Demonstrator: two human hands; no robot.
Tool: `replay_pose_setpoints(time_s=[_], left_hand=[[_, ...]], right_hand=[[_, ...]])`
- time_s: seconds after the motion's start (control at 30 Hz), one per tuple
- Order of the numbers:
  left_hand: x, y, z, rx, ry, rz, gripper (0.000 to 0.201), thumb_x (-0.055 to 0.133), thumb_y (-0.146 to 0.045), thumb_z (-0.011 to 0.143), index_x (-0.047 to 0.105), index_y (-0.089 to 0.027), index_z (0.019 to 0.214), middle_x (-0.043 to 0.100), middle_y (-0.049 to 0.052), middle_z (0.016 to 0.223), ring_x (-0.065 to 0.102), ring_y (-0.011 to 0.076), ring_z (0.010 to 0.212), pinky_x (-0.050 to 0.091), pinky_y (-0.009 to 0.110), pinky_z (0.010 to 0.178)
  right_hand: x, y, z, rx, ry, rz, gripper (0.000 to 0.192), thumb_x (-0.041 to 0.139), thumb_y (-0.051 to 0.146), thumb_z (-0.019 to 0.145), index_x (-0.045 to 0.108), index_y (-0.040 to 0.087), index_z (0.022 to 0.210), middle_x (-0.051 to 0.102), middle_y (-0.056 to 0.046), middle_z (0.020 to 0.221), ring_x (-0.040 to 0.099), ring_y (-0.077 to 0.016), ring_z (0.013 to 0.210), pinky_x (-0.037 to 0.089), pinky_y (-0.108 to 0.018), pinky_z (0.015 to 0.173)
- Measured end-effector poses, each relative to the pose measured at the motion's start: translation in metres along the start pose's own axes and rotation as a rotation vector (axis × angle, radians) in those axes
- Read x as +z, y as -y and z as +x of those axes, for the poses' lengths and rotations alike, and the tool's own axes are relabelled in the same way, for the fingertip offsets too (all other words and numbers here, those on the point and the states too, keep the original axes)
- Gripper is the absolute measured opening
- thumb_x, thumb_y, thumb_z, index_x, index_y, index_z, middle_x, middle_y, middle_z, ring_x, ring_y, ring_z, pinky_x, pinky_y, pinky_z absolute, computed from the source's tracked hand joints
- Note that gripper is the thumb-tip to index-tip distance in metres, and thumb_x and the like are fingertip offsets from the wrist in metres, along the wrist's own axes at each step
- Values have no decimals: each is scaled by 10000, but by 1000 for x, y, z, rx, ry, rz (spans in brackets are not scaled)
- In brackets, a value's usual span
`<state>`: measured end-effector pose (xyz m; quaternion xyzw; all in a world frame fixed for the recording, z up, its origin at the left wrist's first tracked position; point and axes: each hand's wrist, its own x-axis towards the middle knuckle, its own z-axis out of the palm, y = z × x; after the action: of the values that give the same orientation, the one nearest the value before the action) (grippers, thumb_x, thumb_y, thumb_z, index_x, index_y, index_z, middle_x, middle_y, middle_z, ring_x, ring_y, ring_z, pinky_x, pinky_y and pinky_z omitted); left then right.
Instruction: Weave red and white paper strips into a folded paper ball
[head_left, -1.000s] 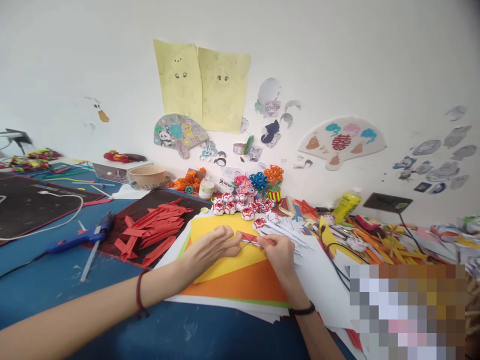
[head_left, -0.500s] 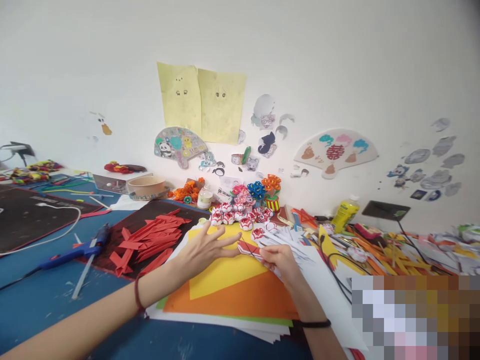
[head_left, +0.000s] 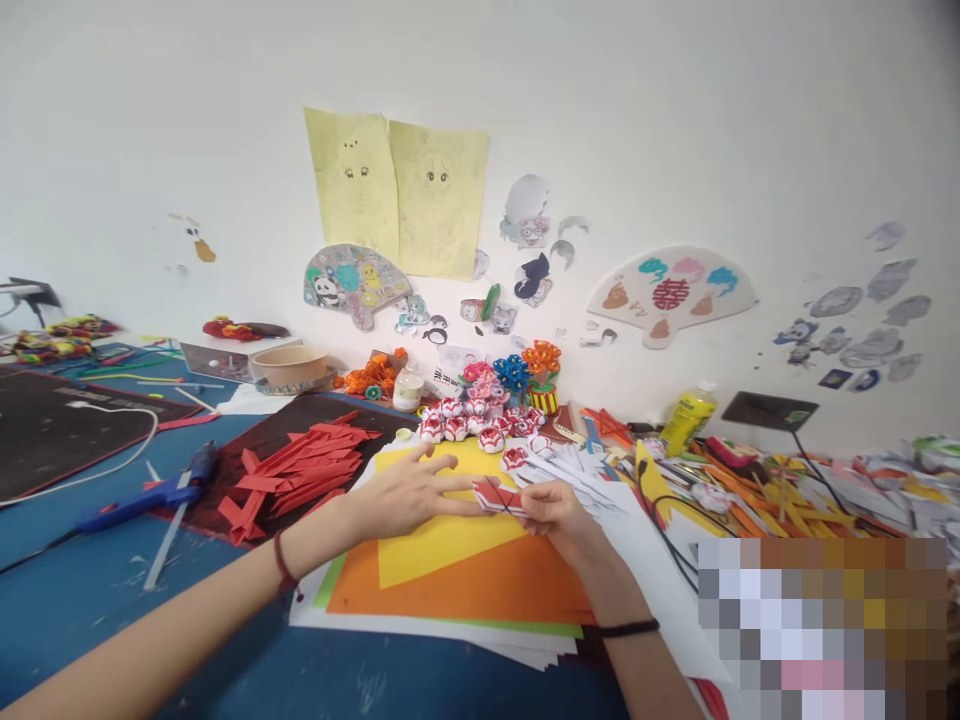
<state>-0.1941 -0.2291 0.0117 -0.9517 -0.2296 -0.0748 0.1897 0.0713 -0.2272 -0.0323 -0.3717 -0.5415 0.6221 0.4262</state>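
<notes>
Paper sheets [head_left: 465,585], orange and yellow, lie flat on the counter [head_left: 112,590]. Above them the right hand [head_left: 559,515] pinches a small folded red-and-white paper piece [head_left: 496,496]; the left hand [head_left: 409,492] rests spread, fingertips touching it. Light, thin, easily crushed: best held by its edges. Beyond lie stiff red strips [head_left: 300,465].

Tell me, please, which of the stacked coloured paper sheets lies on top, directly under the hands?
The yellow sheet: it lies uppermost, overlapping the orange sheet, while only a thin edge of the green sheet shows beneath.
</notes>
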Motion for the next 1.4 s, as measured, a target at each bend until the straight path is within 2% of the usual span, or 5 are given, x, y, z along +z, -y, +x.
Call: replay_pose_setpoints(time_s=[0.33, 0.63, 0.87, 1.23, 1.4], left_hand=[[12, -18, 20, -11, -52, -327, 560, 488, -101, 900, 422, -295, 1421, 610, 52, 1288, 512, 222, 1130, 351, 337, 949], [45, -60, 31, -539, -411, -1134, 437, 538, -180, 870, 513, -242, 1302, 557, 85, 1331, 514, 219, 1168, 404, 392, 1014], [34, -70, 41, -656, -551, -1445, 360, 562, -141, 708, 676, -228, 1039, 572, 67, 1296, 485, 271, 1202, 395, 375, 908], [27, -60, 35, -518, -273, -1918, 301, 621, -444, 902, 561, -236, 1111, 534, 9, 1023, 425, 80, 670, 376, 255, 711], [36, -53, 41, -671, -348, -1991, 296, 727, -375, 821, 644, -146, 990, 511, -6, 824, 342, 65, 608, 268, 230, 594]], right_hand=[[11, 4, -1, -8, -59, 128, 450, 852, 540, 513, 639, 145, 491, 543, -11, 471, 395, -84, 450, 236, -232, 453], [21, -17, 15, -79, -380, 313, 317, 856, 416, 538, 701, 160, 643, 662, -45, 646, 527, -130, 547, 394, -251, 488], [16, -30, 20, -149, -573, 293, 273, 831, 391, 580, 663, 176, 601, 610, -16, 555, 569, -166, 555, 456, -299, 531], [29, -24, 8, -298, -781, -324, 386, 726, 507, 732, 761, 126, 784, 673, -37, 572, 590, -190, 538, 466, -310, 565], [33, -24, 3, -555, -737, -762, 311, 596, 408, 882, 767, 158, 813, 759, -76, 774, 662, -205, 673, 483, -292, 660]])
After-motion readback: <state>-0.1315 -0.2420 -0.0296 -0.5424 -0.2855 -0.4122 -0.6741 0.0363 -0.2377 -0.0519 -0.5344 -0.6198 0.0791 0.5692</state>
